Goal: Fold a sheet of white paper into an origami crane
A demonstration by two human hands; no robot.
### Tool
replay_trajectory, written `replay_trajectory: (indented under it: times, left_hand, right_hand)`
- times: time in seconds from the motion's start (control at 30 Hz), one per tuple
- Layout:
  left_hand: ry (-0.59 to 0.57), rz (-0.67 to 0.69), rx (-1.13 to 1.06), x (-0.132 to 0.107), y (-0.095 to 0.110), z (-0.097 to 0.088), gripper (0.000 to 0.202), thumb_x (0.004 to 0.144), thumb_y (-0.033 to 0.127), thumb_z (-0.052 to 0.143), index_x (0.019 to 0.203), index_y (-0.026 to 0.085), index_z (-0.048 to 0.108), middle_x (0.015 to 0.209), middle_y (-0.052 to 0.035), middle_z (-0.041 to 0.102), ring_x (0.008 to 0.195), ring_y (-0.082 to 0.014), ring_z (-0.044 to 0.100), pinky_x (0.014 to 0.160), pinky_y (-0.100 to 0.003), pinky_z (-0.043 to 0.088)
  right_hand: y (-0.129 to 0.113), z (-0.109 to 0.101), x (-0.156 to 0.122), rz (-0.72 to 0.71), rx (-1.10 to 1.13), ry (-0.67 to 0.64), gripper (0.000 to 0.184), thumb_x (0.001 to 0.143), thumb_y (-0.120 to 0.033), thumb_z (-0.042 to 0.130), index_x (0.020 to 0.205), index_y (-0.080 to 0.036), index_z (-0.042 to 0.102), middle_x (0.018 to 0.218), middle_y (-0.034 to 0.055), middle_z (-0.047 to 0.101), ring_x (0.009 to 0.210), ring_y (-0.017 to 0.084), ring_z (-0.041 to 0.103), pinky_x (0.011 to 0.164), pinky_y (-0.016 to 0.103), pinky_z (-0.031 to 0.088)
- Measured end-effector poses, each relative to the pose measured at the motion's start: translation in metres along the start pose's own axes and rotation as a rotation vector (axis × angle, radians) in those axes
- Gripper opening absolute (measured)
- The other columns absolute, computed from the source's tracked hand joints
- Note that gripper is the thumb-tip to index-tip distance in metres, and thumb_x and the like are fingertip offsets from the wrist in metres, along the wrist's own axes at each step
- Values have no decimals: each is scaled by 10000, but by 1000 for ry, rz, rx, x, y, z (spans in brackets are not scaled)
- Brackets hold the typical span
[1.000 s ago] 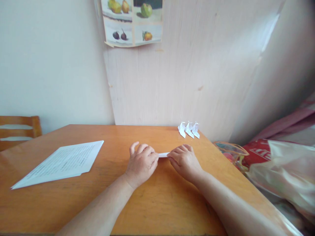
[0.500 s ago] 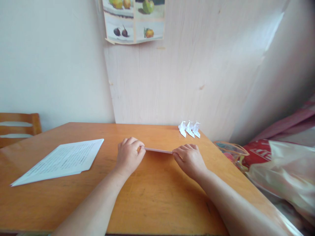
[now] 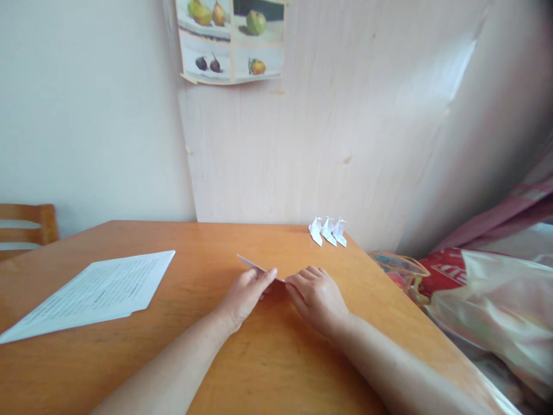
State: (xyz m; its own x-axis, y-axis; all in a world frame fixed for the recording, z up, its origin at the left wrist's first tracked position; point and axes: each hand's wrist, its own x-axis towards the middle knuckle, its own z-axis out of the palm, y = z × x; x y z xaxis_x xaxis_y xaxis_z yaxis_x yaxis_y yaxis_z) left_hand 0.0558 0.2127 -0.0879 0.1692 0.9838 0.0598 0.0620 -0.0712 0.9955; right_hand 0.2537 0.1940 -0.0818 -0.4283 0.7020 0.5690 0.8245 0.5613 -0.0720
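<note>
A piece of paper (image 3: 250,263), seen nearly edge-on, is held between both hands over the wooden table (image 3: 268,363). My left hand (image 3: 250,288) pinches it near its middle, thumb on top, with one end sticking out to the far left. At its near right end, the fingers of my right hand (image 3: 317,297) close on the paper. Most of the sheet's face is turned out of sight, so its folds cannot be made out. Three folded paper figures (image 3: 328,231), white with faint printing, stand in a row at the table's far right corner.
Printed sheets (image 3: 99,288) lie stacked on the table's left side. A wooden chair (image 3: 47,223) stands beyond the left edge. Off the right edge are a red and white plastic bag (image 3: 470,288) and other bags. A fruit picture poster (image 3: 231,43) hangs on the wall.
My left hand has shifted its grip from the paper's left end inward, thumb now on top. The paper has tilted, its left end pointing away. Both hands are closer together.
</note>
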Motion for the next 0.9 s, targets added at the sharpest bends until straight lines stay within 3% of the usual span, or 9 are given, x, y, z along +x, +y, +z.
replay_trajectory:
  times: [0.13, 0.33, 0.47, 0.6, 0.67, 0.77, 0.9]
  left_hand:
    - [-4, -75, -104, 4, -1, -4, 370, 813, 478, 690, 1029, 177, 691, 1031, -95, 753, 946, -243, 690, 809, -353, 500]
    - [-25, -96, -259, 8, -6, -7, 290, 808, 352, 684, 1031, 168, 684, 992, -86, 755, 867, -225, 696, 792, -361, 525]
    - [-33, -112, -320, 10, -7, -9, 258, 789, 327, 697, 984, 161, 673, 958, -83, 755, 811, -209, 690, 750, -340, 524]
    - [-77, -128, -356, 11, -7, -13, 224, 782, 298, 689, 953, 157, 665, 919, -76, 748, 770, -191, 672, 695, -308, 503]
    - [-128, -134, -381, 11, -7, -14, 214, 785, 285, 678, 956, 157, 669, 915, -77, 745, 766, -192, 664, 696, -312, 497]
    - [-186, -125, -430, 11, -6, -15, 187, 775, 265, 681, 923, 150, 684, 911, -80, 743, 796, -210, 663, 750, -336, 496]
    - [-197, -131, -461, 11, -5, -16, 111, 748, 228, 695, 818, 144, 679, 849, -72, 730, 804, -223, 656, 782, -344, 480]
  right_hand:
    - [-6, 0, -1, -38, 55, -34, 198, 992, -264, 525, 969, -238, 720, 822, 33, 695, 832, 189, 590, 768, 313, 376]
    - [-5, -5, -4, 19, 267, -1, 298, 945, -460, 600, 1112, -243, 717, 930, 57, 719, 866, 222, 613, 783, 351, 445]
    - [9, 5, -3, 181, 416, 138, 349, 961, -456, 563, 1195, -225, 680, 1075, 91, 706, 1002, 243, 618, 862, 387, 478]
    - [23, 16, 1, 483, 655, 200, 462, 903, -484, 617, 1272, -206, 621, 1248, 135, 649, 1142, 283, 598, 882, 415, 501]
    - [24, 16, 3, 635, 898, 141, 494, 882, -510, 630, 1268, -203, 613, 1210, 132, 674, 1087, 280, 636, 823, 392, 522]
    - [21, 12, 4, 766, 1267, -42, 432, 879, -543, 615, 1113, -184, 674, 993, 102, 736, 823, 242, 693, 651, 330, 519]
    - [19, 12, 5, 851, 1495, -127, 333, 834, -478, 674, 876, -147, 687, 802, 88, 727, 642, 203, 654, 557, 297, 485]
